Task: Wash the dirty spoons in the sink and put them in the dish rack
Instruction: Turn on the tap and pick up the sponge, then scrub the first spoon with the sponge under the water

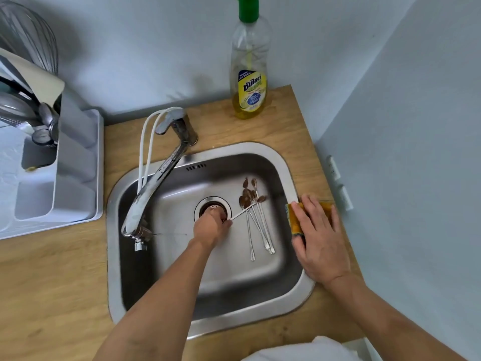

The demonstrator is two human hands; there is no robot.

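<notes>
Several long-handled spoons with brown-smeared bowls lie in the right half of the steel sink. My left hand is down in the basin by the drain, pinching the handle end of one spoon whose bowl still rests among the others. My right hand lies flat on a yellow-green sponge on the sink's right rim, fingers spread over it. The grey dish rack stands on the counter to the left.
A chrome faucet swings over the basin's left side, its spout low near my left forearm. A dish soap bottle stands behind the sink. Walls close off the back and right. A whisk and utensils sit in the rack.
</notes>
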